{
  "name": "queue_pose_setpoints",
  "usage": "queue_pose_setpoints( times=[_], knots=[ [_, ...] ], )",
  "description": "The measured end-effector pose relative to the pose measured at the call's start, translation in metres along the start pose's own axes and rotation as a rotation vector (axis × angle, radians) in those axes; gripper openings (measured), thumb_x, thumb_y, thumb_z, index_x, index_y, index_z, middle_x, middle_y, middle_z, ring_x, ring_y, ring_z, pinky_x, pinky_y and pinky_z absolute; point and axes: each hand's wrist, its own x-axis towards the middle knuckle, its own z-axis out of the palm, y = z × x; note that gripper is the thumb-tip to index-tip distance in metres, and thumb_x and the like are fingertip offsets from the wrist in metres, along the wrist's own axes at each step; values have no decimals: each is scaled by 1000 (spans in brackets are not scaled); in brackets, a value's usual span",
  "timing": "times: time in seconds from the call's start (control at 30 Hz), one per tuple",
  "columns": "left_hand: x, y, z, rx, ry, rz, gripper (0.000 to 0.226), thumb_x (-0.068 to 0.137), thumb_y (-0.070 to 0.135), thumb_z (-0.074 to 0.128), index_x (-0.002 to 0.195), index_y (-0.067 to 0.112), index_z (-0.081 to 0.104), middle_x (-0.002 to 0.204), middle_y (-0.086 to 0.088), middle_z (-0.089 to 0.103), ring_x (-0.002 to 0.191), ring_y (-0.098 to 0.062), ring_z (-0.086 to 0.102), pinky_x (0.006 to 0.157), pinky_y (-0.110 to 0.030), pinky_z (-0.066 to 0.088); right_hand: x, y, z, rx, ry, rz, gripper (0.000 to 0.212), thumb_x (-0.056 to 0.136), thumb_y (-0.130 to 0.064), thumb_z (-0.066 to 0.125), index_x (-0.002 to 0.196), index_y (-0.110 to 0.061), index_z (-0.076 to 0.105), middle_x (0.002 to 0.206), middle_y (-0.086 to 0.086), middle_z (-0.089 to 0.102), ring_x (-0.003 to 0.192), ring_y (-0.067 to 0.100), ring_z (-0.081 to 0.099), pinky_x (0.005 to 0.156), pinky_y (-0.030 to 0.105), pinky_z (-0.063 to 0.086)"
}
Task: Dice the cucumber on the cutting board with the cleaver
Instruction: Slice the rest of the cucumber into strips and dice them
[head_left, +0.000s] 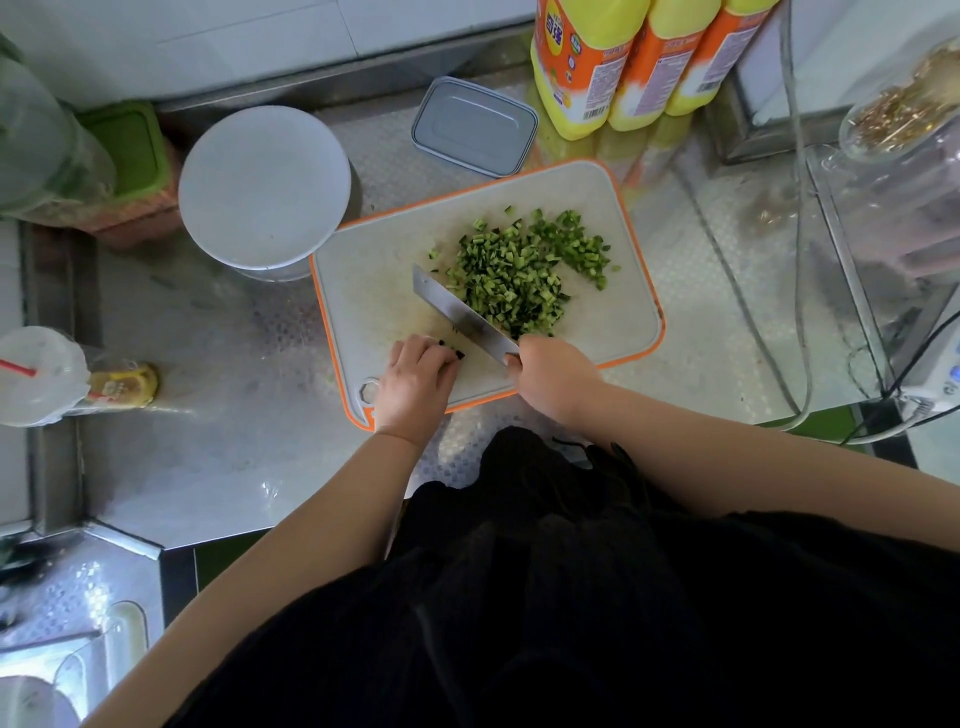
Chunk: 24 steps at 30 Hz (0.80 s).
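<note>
Green diced cucumber lies heaped on the white rectangular plastic cutting board with an orange rim, spreading from the board's middle toward 1 o'clock. The steel cleaver rests blade-down at the heap's 8 o'clock edge, slanting from 10 o'clock to 4 o'clock. The right hand has its grip clamped on the cleaver's handle, which the fingers hide. The left hand sits at the board's 7 o'clock side, dark-nailed fingers curled down beside the blade; a few dark bits show at the fingertips, but whether that grip holds a remaining piece I cannot tell. On the patterned steel table, a round white bowl stands at the board's 10 o'clock, a grey rectangular lidded box at 12 o'clock, and three yellow bottles with orange labels at 1 o'clock.
</note>
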Motion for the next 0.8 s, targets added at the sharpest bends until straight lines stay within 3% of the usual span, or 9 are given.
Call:
queue_pose_setpoints(
  times=[0.1,0.23,0.37,0.53,0.63,0.8],
  knots=[
    [0,4,-3,0,9,-4,24,89,25,55,88,5,68,92,-10,59,85,-30,54,56,-31,45,-8,-3,-1,-44,24,-49,23,101,-29,38,86,-12,44,77,5,49,78,31,56,61,34,35],
    [0,3,0,2,21,-12,25,88,25,53,84,5,68,91,-10,60,87,-24,49,54,-34,48,-17,-12,2,-94,28,-89,25,101,-27,37,95,-7,50,85,11,57,81,33,58,61,34,36],
    [-1,-1,3,-31,19,-22,29,88,26,52,83,4,70,90,-8,62,87,-23,49,59,-37,50,-16,-15,3,-137,1,-68,21,99,-21,40,101,-4,52,96,15,61,88,35,59,63,34,37],
    [0,-1,4,-35,23,-25,27,88,25,55,82,5,71,88,-7,63,84,-26,53,60,-34,49,-10,-15,10,-169,-47,-33,13,96,-9,43,100,-4,54,92,12,62,85,32,61,61,32,38],
    [-1,-1,3,-18,41,1,24,88,23,57,82,5,71,87,-7,63,83,-22,50,61,-31,46,-8,-12,8,-126,-52,-46,20,100,-18,40,100,-5,55,86,9,58,85,29,60,63,33,39],
    [-2,3,-2,9,23,14,8,86,13,67,83,6,70,90,-8,60,86,-26,54,58,-27,40,-3,-4,-3,-9,21,19,31,101,-29,39,103,-2,55,97,16,62,92,34,59,68,34,40]
  ],
)
